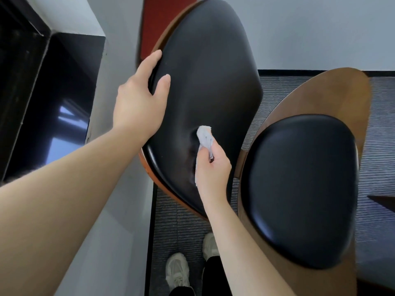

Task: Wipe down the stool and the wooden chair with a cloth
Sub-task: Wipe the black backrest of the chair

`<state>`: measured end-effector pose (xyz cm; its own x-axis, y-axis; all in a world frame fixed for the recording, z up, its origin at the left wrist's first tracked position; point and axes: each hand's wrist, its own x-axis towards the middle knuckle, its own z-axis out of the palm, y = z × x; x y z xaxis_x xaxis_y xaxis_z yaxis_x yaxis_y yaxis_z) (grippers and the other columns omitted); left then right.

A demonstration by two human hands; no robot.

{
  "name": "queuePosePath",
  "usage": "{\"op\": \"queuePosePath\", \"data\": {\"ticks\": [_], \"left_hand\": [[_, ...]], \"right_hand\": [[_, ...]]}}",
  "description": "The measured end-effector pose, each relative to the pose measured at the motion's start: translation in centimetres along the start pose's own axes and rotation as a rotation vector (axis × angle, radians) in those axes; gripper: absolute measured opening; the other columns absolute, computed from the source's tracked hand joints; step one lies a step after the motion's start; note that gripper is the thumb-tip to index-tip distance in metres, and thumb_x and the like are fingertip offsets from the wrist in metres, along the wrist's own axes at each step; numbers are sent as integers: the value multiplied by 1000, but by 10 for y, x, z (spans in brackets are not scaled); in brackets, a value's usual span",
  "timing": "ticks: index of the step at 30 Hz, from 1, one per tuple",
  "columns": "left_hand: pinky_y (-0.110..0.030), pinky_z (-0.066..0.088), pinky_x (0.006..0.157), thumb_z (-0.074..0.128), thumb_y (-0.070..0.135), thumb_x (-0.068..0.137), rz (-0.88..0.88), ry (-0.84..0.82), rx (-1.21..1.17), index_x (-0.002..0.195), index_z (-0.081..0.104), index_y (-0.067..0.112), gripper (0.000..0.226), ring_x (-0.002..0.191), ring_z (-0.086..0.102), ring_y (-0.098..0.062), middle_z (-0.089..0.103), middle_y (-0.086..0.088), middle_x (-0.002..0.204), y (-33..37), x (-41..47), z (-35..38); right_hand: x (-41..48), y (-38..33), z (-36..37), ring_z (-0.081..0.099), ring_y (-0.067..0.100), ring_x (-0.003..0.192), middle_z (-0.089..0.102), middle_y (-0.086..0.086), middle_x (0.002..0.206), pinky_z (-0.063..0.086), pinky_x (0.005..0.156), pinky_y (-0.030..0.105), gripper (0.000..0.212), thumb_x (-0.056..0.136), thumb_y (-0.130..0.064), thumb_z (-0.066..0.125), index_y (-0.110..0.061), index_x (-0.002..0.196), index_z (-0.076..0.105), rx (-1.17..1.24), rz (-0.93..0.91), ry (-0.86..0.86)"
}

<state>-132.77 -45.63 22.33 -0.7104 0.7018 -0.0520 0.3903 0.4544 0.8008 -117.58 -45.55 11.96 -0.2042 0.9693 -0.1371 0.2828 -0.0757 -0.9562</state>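
A wooden chair with black leather padding fills the middle of the view. Its tall black back cushion (213,67) sits in a brown wooden shell. My left hand (143,97) grips the left edge of that cushion, fingers behind the rim and thumb on the leather. My right hand (211,169) holds a crumpled white cloth (204,136) and presses it against the lower part of the cushion. To the right lies a second black pad (303,189) on a curved wooden panel (333,92).
A white wall (119,189) runs along the left, with a dark glossy window recess (53,103) beyond it. Grey ribbed carpet (179,227) covers the floor. My two feet in pale trainers (177,272) stand below the chair. A red panel (158,16) rises behind the chair.
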Motion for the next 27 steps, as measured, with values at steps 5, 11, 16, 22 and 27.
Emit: {"op": "queuePosePath", "data": {"ticks": [5,11,16,22,27], "left_hand": [[-11,34,81,41,40,100,-9,-16,-8,142,36,49,43,91,50,7,50,27,109,-1,2,0],[-11,38,61,30,35,103,-25,-26,-25,140,39,48,40,55,48,6,51,16,72,0,3,-1],[6,33,61,31,32,104,-29,-47,-46,141,40,44,40,62,45,26,48,26,80,1,4,-2],[-2,38,65,31,33,103,-24,-35,-36,141,40,44,40,63,50,14,53,21,79,4,0,-3],[-5,36,77,33,35,103,-30,-12,-22,141,40,46,41,88,54,7,60,22,116,3,-3,-1]], "right_hand": [[-16,-17,2,46,6,62,42,-14,69,37,57,14,14,93,-5,52,0,98,65,-84,-180,-20],[-27,-29,3,44,8,63,42,-10,72,40,58,23,37,90,-8,49,-11,124,65,-112,-274,-42],[-17,-22,1,41,7,60,35,-16,70,34,55,16,42,89,-11,48,-16,128,64,-140,-279,-5],[-29,-26,2,39,5,61,40,-11,77,40,51,20,46,86,-6,49,-13,130,61,-226,-538,-57],[-34,-24,4,38,5,62,38,-10,77,40,52,21,47,84,-4,49,-10,129,62,-206,-503,10]]}}
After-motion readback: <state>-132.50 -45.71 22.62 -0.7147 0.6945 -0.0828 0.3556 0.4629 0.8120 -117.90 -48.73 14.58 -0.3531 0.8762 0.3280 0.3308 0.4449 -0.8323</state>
